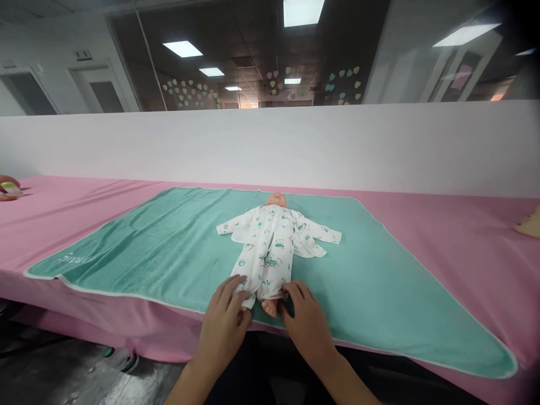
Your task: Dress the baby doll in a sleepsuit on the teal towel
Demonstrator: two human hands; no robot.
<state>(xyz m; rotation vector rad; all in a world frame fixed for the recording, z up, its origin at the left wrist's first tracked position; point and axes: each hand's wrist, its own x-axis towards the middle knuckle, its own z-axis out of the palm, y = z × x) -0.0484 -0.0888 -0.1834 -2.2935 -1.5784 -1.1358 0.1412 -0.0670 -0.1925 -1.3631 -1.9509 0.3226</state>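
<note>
A baby doll (pixel 276 199) lies on its back on a green blanket (pixel 363 281), its head away from me. It wears a white printed top (pixel 323 232) with the sleeves spread out, and matching pants (pixel 270 259) that reach up over its chest. My left hand (pixel 223 320) is closed on the cuff of the left pant leg. At the other cuff, my right hand (pixel 306 320) pinches the fabric between thumb and fingers. One bare foot (pixel 270 307) pokes out between my hands; the other is mostly hidden behind my left fingers.
Under the blanket, a pink cover (pixel 447 242) drapes over the table edge. A white low wall (pixel 270 149) with glass above it stands behind. Part of another doll (pixel 9 187) shows at the far left, and a beige object (pixel 529 225) at the right edge.
</note>
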